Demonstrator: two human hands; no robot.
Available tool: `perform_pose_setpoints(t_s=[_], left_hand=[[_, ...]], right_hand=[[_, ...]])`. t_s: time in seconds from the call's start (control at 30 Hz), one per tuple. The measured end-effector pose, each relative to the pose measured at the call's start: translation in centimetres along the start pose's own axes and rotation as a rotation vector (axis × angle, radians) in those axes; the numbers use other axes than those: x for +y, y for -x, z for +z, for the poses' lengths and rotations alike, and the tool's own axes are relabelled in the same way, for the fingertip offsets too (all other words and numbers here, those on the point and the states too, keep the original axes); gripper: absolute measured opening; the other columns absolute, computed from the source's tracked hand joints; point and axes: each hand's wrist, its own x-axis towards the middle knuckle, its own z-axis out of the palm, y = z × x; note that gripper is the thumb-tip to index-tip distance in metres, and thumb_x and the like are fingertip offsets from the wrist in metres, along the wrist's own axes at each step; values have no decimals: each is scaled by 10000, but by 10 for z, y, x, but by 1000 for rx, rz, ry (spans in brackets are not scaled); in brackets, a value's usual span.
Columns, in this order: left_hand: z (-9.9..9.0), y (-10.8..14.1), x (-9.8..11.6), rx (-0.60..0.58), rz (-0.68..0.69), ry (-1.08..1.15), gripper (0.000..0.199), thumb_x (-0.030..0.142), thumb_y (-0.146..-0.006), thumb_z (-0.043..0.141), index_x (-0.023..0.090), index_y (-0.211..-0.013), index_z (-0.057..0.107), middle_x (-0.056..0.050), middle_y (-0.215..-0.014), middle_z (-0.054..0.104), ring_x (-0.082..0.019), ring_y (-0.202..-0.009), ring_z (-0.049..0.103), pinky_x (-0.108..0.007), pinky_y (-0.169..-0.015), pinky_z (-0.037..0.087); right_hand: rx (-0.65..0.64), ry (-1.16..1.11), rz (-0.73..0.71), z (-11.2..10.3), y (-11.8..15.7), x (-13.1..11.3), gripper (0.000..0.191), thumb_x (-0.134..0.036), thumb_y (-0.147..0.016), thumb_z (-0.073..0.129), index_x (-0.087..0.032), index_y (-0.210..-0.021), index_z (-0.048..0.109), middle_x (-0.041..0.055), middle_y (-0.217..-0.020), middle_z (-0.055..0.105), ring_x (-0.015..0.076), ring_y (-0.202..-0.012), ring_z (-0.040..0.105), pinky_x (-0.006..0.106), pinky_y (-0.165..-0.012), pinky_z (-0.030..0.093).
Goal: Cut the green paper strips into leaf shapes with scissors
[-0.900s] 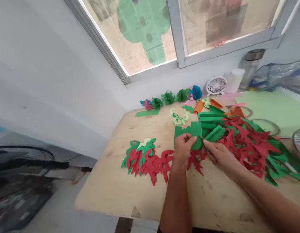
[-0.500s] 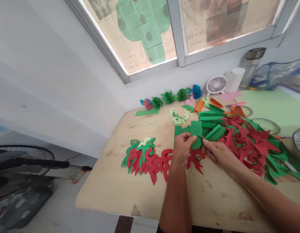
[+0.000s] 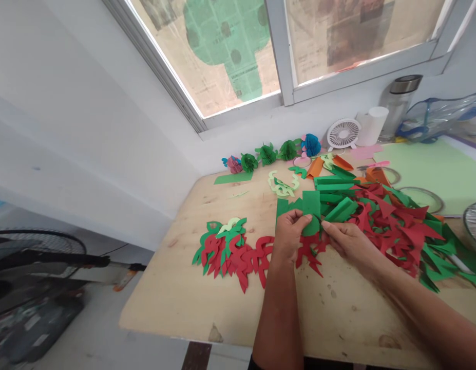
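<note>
The left hand [image 3: 288, 235] has its fingers clamped on a flat green paper strip [image 3: 311, 201] over the pale wooden counter [image 3: 199, 313]; the right hand's [image 3: 343, 239] are closed round a small dark-bladed cutting tool [image 3: 319, 220]. Should the left pinch slacken, the strip could twist and the blade stray.

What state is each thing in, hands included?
Left hand: pinching green paper
Right hand: closed on a dark tool
Dark tool: mostly hidden, open or shut unclear
Green paper: held, lower end rounded
Red cutouts: lying overlapped
Red scraps: heaped with green ones
Paper balls: fanned out, in a row
Fan: upright, spinning unclear
Bottle: upright, lid on
Light green sheet: flat
</note>
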Motion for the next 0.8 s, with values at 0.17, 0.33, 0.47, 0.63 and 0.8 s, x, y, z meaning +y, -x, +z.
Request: perform_pose_setpoints(t_s=[0.17, 0.33, 0.47, 0.63, 0.8], left_hand=[[-1, -1, -1, 21, -12, 14, 258, 283, -533, 716, 148, -572, 499, 37, -514, 507, -58, -461, 428, -199, -483, 350], [0, 0, 2, 64, -23, 82, 271, 299, -512, 731, 142, -571, 517, 30, -527, 530, -70, -468, 460, -219, -501, 395], [0, 1, 3, 21, -17, 116, 256, 298, -540, 726, 134, -552, 530, 26, -496, 528, -68, -448, 462, -211, -480, 378], [0, 2, 2, -64, -57, 143, 270, 287, -541, 744, 133, -564, 523, 32, -467, 517, -60, -400, 443, -196, -419, 327], [2, 3, 3, -83, -48, 146, 277, 277, -537, 747, 140, -589, 513, 36, -472, 528, -63, -382, 448, -195, -400, 322]], right_hand=[[8, 54, -27, -1, -1, 1, 487, -614, -741, 467, -201, -503, 368, -84, -407, 229, 58, -369, 168, 224, -374, 111], [2, 5, -46, 0, 1, -2, 461, -580, -775, 455, -194, -528, 411, -89, -404, 219, 59, -370, 150, 228, -380, 90], [-18, -34, -44, -1, 1, -3, 449, -569, -798, 429, -179, -585, 498, -90, -392, 230, 64, -362, 165, 229, -378, 97], [-2, -93, -59, -1, 0, -1, 447, -568, -794, 441, -184, -570, 473, -86, -395, 237, 67, -364, 175, 228, -378, 120], [-32, -179, -78, -2, 1, 0, 422, -553, -807, 448, -185, -604, 488, -86, -405, 241, 71, -373, 161, 237, -389, 108]])
